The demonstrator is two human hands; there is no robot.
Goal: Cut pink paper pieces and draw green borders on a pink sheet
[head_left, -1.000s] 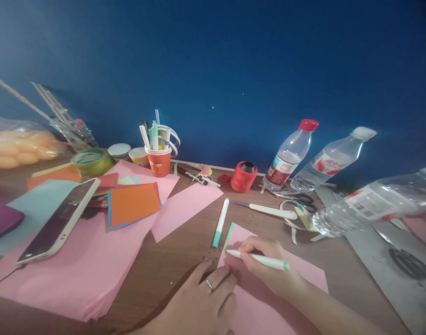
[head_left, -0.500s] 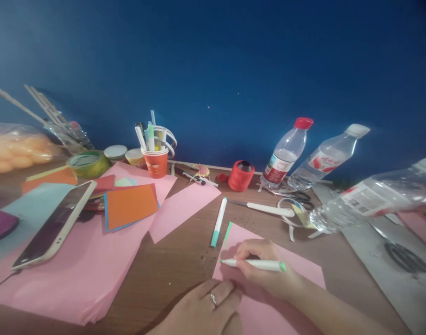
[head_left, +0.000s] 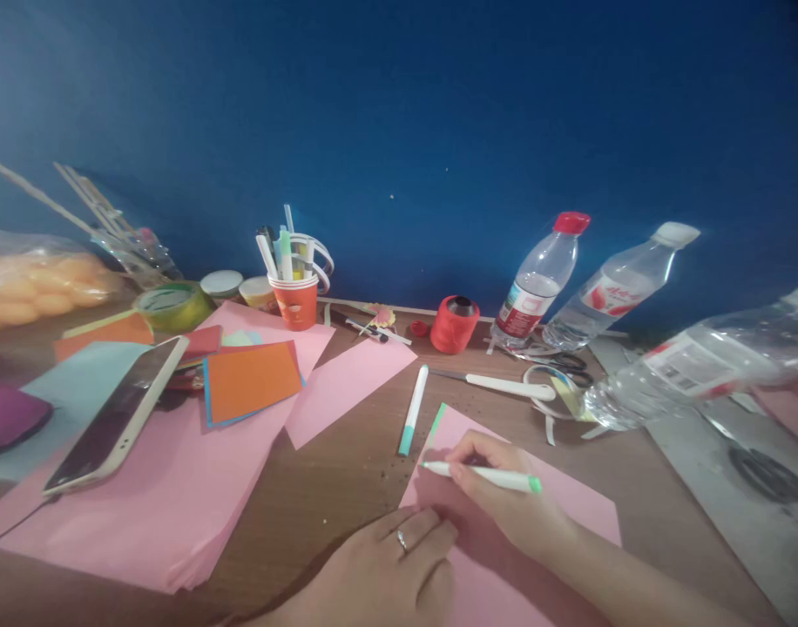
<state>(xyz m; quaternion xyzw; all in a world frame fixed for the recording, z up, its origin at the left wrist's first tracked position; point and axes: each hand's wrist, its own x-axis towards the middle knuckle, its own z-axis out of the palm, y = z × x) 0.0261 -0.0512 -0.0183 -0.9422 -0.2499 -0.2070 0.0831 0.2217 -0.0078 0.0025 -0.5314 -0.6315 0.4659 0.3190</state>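
My right hand [head_left: 490, 479] is closed round a white marker with green ends [head_left: 503, 478]. The marker's tip is at the left edge of a pink paper sheet [head_left: 569, 505], where a green strip [head_left: 438, 420] runs along the upper part of that edge. My left hand [head_left: 399, 557], with a ring on one finger, lies flat across the sheet's lower left, fingers stretched out. Just beyond the sheet, a capped teal-ended marker [head_left: 414, 409] lies on the table. Past it is a white-handled craft knife or similar thin tool [head_left: 510, 386].
Pink sheets [head_left: 170, 488], a phone [head_left: 121, 418] and orange cards [head_left: 252, 383] lie at left. At the back stand a red cup of pens [head_left: 298, 303], a red thread spool [head_left: 455, 326] and a red-capped bottle [head_left: 536, 279]. Two more bottles, one tilted [head_left: 693, 366], and scissors [head_left: 768, 475] are at right.
My right hand and the marker have moved slightly up along the pink sheet's left edge. The left hand stays on the paper. The whole view has shifted a little.
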